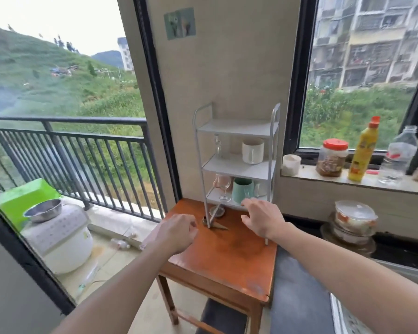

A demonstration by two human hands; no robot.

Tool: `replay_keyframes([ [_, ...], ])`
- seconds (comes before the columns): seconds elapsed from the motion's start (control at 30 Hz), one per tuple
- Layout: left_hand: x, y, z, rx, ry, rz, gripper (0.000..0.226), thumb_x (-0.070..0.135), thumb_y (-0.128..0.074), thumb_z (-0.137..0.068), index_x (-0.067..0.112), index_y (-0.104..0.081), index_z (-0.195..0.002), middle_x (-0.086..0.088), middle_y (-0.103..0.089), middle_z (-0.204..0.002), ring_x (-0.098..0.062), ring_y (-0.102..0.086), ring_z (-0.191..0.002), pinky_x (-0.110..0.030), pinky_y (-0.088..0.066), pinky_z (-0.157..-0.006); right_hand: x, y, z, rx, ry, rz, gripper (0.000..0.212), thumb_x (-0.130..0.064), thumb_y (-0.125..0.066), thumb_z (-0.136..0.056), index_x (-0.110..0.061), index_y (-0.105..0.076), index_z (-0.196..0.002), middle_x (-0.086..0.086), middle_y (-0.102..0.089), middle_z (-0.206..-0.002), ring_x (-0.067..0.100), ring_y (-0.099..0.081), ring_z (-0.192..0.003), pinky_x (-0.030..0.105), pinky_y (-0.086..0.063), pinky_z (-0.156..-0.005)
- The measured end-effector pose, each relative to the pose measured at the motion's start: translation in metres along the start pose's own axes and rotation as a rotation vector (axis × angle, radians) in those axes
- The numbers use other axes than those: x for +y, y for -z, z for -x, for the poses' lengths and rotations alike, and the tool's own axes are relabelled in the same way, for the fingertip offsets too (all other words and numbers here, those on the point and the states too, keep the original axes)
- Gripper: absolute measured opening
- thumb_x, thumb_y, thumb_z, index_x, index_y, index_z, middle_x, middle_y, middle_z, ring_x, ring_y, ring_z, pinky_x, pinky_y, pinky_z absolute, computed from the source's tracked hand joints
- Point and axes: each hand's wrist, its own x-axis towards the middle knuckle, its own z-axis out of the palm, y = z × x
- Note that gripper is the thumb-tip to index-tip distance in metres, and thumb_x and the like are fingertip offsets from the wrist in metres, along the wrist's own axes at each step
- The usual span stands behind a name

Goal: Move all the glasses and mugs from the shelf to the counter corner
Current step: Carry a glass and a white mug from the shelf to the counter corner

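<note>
Both hands are hovering empty in front of the shelf [237,165]: the right hand [263,219] is spreading open just below the green mug [243,190], while the left hand [177,233] is curling loosely, gripping nothing. The first pick seems to be starting; next, the right hand needs closing around that mug. On the shelf I am counting three mugs, namely green, white [252,150] and a smaller white one [261,188], plus a wine glass [225,189], a pink glass [219,181] and a clear one [218,147].
</note>
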Motion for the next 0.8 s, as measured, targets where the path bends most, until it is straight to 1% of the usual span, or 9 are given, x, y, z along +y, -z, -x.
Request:
replay_keyframes([
  [0.17,-0.023,0.016,-0.089,0.002,-0.076,0.092,0.023,0.031,-0.056,-0.084,0.020,-0.070,-0.097,-0.003,-0.072,-0.096,-0.023,-0.064,-0.090,-0.035,-0.054,-0.080,0.000,-0.012,-0.072,0.082,-0.186,-0.104,0.040,-0.030,-0.053,-0.091,-0.017,-0.053,-0.128,0.007,-0.064,-0.120,0.029,-0.062,-0.104,0.038,-0.048,-0.084],
  [0.3,-0.023,0.029,-0.155,-0.011,-0.064,0.295,0.018,0.022,-0.060,-0.083,0.013,-0.073,-0.092,-0.006,-0.073,-0.089,-0.023,-0.067,-0.085,-0.039,-0.056,-0.080,0.006,-0.015,-0.112,0.154,-0.333,-0.171,0.038,-0.030,-0.055,-0.091,-0.016,-0.053,-0.126,0.008,-0.065,-0.120,0.031,-0.061,-0.105,0.039,-0.048,-0.085],
  [0.37,-0.019,0.032,-0.187,-0.014,-0.061,0.397,0.016,0.019,-0.063,-0.084,0.009,-0.072,-0.092,-0.008,-0.073,-0.090,-0.024,-0.067,-0.087,-0.037,-0.055,-0.081,0.012,-0.016,-0.130,0.188,-0.383,-0.211,0.041,-0.030,-0.055,-0.091,-0.015,-0.052,-0.129,0.008,-0.063,-0.122,0.029,-0.061,-0.107,0.039,-0.047,-0.088],
  [0.43,-0.012,0.029,-0.216,-0.017,-0.064,0.474,0.019,0.021,-0.064,-0.085,0.011,-0.071,-0.099,-0.007,-0.072,-0.097,-0.021,-0.065,-0.092,-0.031,-0.052,-0.083,0.019,-0.018,-0.148,0.221,-0.433,-0.253,0.043,-0.031,-0.055,-0.092,-0.014,-0.051,-0.131,0.008,-0.062,-0.124,0.028,-0.059,-0.110,0.039,-0.047,-0.089],
  [0.53,-0.001,0.021,-0.256,-0.009,-0.043,0.591,0.024,0.023,-0.062,-0.088,0.012,-0.068,-0.109,-0.007,-0.069,-0.105,-0.017,-0.060,-0.091,-0.025,-0.044,-0.079,0.032,-0.024,-0.176,0.290,-0.522,-0.369,0.044,-0.032,-0.054,-0.093,-0.013,-0.049,-0.132,0.007,-0.058,-0.127,0.026,-0.056,-0.113,0.038,-0.044,-0.090],
  [0.63,0.011,0.014,-0.292,0.033,0.002,0.693,0.033,0.023,-0.055,-0.092,0.011,-0.061,-0.122,-0.009,-0.066,-0.116,-0.017,-0.054,-0.093,-0.025,-0.039,-0.080,0.046,-0.033,-0.202,0.396,-0.608,-0.522,0.045,-0.032,-0.053,-0.095,-0.012,-0.047,-0.134,0.009,-0.057,-0.129,0.026,-0.054,-0.116,0.034,-0.041,-0.092],
  [0.7,0.017,0.007,-0.314,0.050,0.038,0.745,0.041,0.023,-0.049,-0.093,0.010,-0.053,-0.132,-0.011,-0.061,-0.125,-0.023,-0.055,-0.102,-0.030,-0.041,-0.085,0.055,-0.040,-0.215,0.453,-0.677,-0.632,0.047,-0.035,-0.052,-0.096,-0.011,-0.047,-0.135,0.008,-0.058,-0.129,0.026,-0.055,-0.116,0.036,-0.042,-0.095],
  [0.73,0.019,0.003,-0.325,0.055,0.059,0.768,0.042,0.024,-0.046,-0.094,0.009,-0.052,-0.133,-0.013,-0.060,-0.127,-0.028,-0.057,-0.108,-0.034,-0.044,-0.089,0.060,-0.043,-0.220,0.473,-0.710,-0.686,0.045,-0.036,-0.052,-0.096,-0.011,-0.050,-0.134,0.007,-0.061,-0.125,0.025,-0.057,-0.113,0.035,-0.043,-0.092],
  [0.8,0.019,-0.008,-0.347,0.060,0.116,0.832,0.037,0.027,-0.044,-0.096,0.007,-0.055,-0.125,-0.016,-0.062,-0.120,-0.034,-0.057,-0.109,-0.040,-0.045,-0.090,0.069,-0.051,-0.228,0.506,-0.735,-0.767,0.034,-0.036,-0.053,-0.095,-0.013,-0.061,-0.119,0.004,-0.067,-0.105,0.023,-0.060,-0.098,0.030,-0.044,-0.075],
])
